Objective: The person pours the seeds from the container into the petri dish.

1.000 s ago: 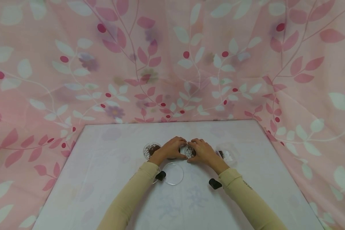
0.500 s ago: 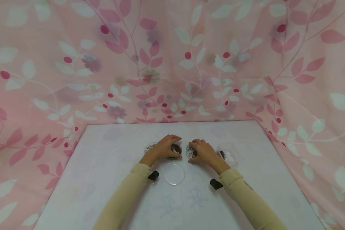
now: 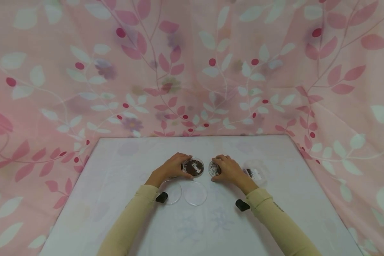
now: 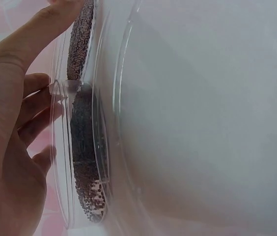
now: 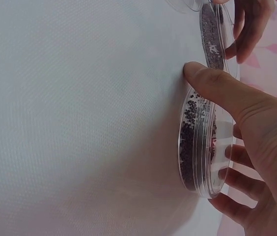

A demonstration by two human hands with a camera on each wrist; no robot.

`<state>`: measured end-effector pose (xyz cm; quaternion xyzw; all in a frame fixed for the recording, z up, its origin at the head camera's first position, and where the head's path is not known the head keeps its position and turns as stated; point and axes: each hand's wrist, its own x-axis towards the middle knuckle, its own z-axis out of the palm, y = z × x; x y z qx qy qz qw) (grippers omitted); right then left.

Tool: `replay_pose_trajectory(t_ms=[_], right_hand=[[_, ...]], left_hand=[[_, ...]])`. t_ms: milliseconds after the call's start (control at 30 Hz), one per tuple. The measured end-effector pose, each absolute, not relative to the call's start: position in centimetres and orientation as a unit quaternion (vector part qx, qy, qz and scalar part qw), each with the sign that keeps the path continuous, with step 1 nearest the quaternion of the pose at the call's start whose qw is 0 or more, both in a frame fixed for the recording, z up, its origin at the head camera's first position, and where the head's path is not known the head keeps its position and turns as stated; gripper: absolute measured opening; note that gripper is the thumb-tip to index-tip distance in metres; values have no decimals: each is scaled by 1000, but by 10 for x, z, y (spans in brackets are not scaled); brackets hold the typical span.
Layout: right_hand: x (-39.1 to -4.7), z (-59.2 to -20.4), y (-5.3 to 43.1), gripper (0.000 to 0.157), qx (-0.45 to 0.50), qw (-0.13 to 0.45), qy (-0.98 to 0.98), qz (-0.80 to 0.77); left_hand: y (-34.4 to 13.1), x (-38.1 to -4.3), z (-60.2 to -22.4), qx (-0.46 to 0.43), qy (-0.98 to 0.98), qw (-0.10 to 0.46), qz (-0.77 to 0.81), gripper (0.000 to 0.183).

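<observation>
My left hand reaches around the left side of a middle petri dish of dark brown granules, thumb at its near edge and fingers at its far edge. In the left wrist view its fingers spread loosely behind a nearer petri dish, also with dark granules; that dish is mostly hidden under the hand in the head view. My right hand grips another petri dish by its sides, thumb on the near side and fingers curled on the far side. It stands flat on the white table, granules inside.
Two clear round lids, a left one and a right one, lie in front of the dishes. A clear container with something dark and white in it stands beyond the right wrist. A pink patterned cloth hangs behind the table.
My left hand has moved left, from beside the right dish back across the middle dish, which has come into view. The left dish is now mostly covered. My right hand stays at its dish.
</observation>
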<state>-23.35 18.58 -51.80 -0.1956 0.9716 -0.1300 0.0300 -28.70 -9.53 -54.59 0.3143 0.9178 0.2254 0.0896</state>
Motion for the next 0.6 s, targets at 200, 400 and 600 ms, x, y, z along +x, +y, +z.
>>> replay_pose_trajectory(t_ms=[200,400,600], right_hand=[[-233,-519,187,85,-199,22,970,-140],[-233,-522,188,85,-206,22,968,-139],[-229,-524,187,91,-199,10,969,-146]], left_hand=[[-92,-286,-546,313,917,75,233,95],[-88,-285,-543,310,919,78,231,95],[-88,-284,-541,296,922,95,230,96]])
